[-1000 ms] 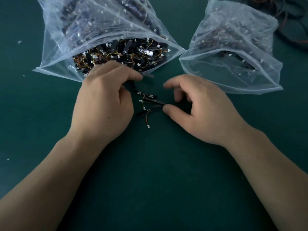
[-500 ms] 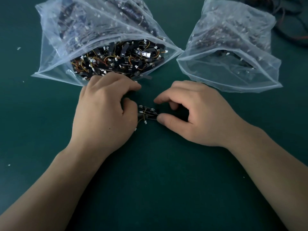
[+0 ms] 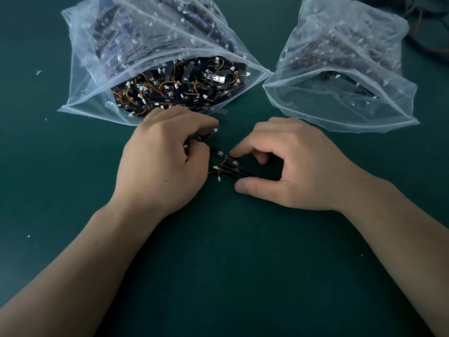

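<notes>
In the head view, a small cluster of black board strips (image 3: pixel 229 166), each with thin orange and yellow leads and white plug connectors, is seen lying on the green mat (image 3: pixel 218 263) between the two hands, just near of the bags. The right hand (image 3: pixel 298 166) is curled narrowly about this cluster, which is bracketed between the forefinger tip on its far side and the thumb tip on its near side. The left hand (image 3: pixel 160 166) is curled as well, and one further wired strip (image 3: pixel 206 137) is pinched between its thumb and forefinger, a white connector showing just beyond the fingertips. The work is judged to be at an early stage: only a handful of strips has been laid out and gathered, while the left bag (image 3: pixel 85 98), open toward the hands, is seen heaped with tangled strips of the same kind. The right bag (image 3: pixel 340 113), also open, is much emptier near its mouth, its contents being made out only dimly through the plastic. Whether it is meant to receive the gathered strips cannot be told. White scraps (image 3: pixel 38 72) are scattered over the mat at the left, and dark cables (image 3: pixel 432 32) lie at the far right. The path to either bag is not blocked, though snagging may be expected from the loose leads.
</notes>
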A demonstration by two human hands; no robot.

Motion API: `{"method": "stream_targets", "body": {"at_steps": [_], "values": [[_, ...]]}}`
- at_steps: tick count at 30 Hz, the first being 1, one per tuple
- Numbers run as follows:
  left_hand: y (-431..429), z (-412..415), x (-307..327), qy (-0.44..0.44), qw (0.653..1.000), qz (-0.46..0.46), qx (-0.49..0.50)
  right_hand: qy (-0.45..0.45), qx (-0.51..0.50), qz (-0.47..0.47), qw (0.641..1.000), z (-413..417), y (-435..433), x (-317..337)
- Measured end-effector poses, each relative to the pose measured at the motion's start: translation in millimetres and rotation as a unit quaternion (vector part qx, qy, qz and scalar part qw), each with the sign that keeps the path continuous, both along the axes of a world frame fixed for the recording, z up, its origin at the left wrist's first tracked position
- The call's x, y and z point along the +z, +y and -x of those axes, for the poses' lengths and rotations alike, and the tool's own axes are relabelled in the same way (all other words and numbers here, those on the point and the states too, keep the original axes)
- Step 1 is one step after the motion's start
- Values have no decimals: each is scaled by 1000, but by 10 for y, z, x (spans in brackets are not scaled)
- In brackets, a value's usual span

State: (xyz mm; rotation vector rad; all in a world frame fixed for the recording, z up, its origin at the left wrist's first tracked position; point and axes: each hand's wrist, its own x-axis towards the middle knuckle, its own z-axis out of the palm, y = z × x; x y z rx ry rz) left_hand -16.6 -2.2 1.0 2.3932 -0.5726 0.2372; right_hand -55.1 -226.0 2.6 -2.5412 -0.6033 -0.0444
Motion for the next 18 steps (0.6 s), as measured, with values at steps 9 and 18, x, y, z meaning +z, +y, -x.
{"method": "stream_targets", "body": {"at_steps": [9,18], "values": [[13,6,5,-16,998,57,15,6,9,-34,999,3,-30,-11],[-23,-46,-57,33,999,15,7,4,-58,-69,996,26,-11,-11]]}}
